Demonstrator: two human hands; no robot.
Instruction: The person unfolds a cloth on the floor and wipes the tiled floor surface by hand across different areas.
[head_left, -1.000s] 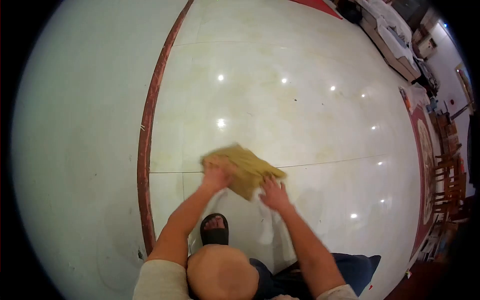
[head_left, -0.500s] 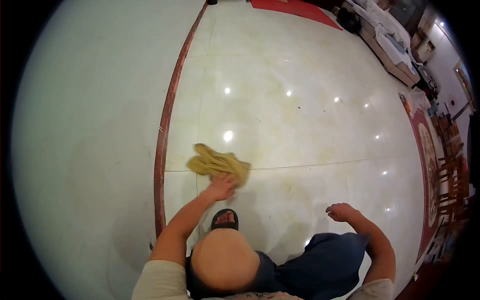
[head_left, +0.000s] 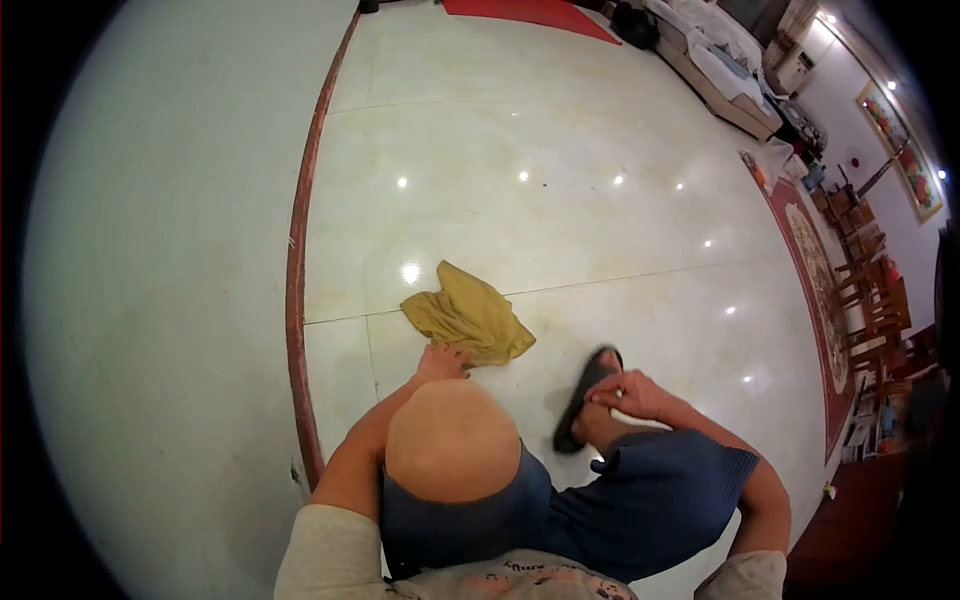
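Left hand (head_left: 440, 361) on yellow cloth (head_left: 467, 313)

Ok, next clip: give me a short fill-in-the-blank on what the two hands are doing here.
1. The left hand rests on the edge of a crumpled ____ cloth.
2. The cloth lies on the glossy tiled ____, beside a tile joint.
3. The right hand touches a dark ____ worn on the foot.
4. A dark red ____ runs along the floor to the left of the cloth.

Missing words: yellow; floor; sandal; stripe
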